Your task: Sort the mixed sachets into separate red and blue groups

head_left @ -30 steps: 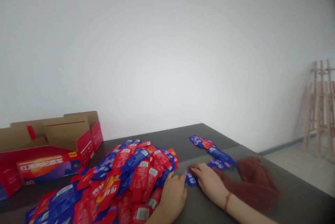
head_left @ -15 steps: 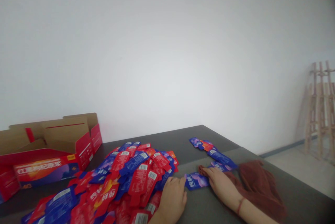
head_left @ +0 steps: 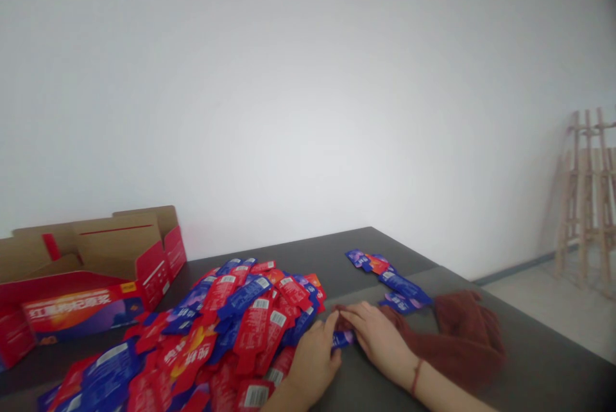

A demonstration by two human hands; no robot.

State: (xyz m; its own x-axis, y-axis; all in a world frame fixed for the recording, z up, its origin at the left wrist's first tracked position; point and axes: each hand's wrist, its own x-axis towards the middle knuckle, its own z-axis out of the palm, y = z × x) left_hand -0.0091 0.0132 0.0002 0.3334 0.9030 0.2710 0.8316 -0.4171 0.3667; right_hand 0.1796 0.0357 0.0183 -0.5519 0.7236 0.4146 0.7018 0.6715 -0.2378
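A big heap of red and blue sachets point(head_left: 226, 328) covers the left half of the dark table point(head_left: 317, 258). My left hand point(head_left: 312, 360) lies at the heap's right edge, fingers curled on the table. My right hand point(head_left: 378, 335) rests beside it, fingers bent over a blue sachet point(head_left: 342, 338) that lies between the two hands. Both hands touch this sachet. A red-brown cloth point(head_left: 462, 332) lies under and to the right of my right wrist.
An open red cardboard box point(head_left: 86, 283) stands at the far left. A short row of blue and red sachets point(head_left: 389, 280) lies at the back right of the table. Wooden easels point(head_left: 584, 200) lean on the wall beyond the table's right edge.
My right hand slid the blue sachet out to the right, then came back left. The sachet is now mostly covered between the two hands. My left hand barely moved.
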